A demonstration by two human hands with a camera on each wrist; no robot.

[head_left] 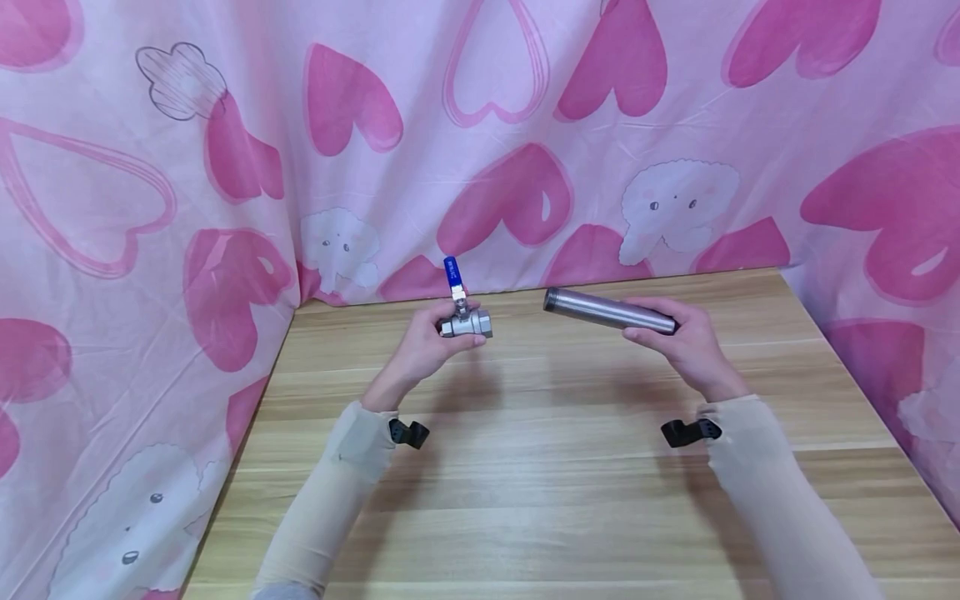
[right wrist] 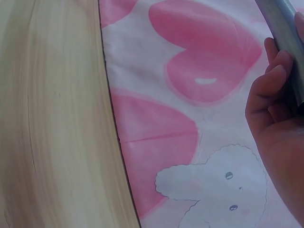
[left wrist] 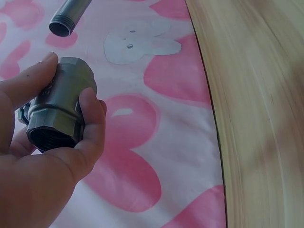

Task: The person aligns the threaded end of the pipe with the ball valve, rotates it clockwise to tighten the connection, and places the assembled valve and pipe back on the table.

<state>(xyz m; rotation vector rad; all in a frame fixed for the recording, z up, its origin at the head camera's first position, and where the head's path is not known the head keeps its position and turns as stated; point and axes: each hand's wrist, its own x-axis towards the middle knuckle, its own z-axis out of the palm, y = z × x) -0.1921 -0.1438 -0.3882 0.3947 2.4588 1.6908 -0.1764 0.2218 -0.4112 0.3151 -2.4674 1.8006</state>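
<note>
My left hand point(head_left: 424, 343) grips a silver ball valve point(head_left: 467, 323) by its body, above the far part of the table. The valve's blue lever handle point(head_left: 453, 273) points up and away. In the left wrist view, thumb and fingers wrap the valve body point(left wrist: 61, 102), and one threaded opening faces the camera. My right hand point(head_left: 692, 346) holds a steel pipe point(head_left: 607, 311) near its right end. The pipe's dark threaded end point(left wrist: 61, 24) points left toward the valve, with a gap between them. Curled fingers point(right wrist: 273, 83) lie around the pipe in the right wrist view.
The wooden table point(head_left: 540, 500) spreads beneath both hands. A pink curtain point(head_left: 420, 175) with hearts and white animal figures hangs along its back and sides. A black wrist camera mount sits on each sleeve, left point(head_left: 408, 433) and right point(head_left: 690, 432).
</note>
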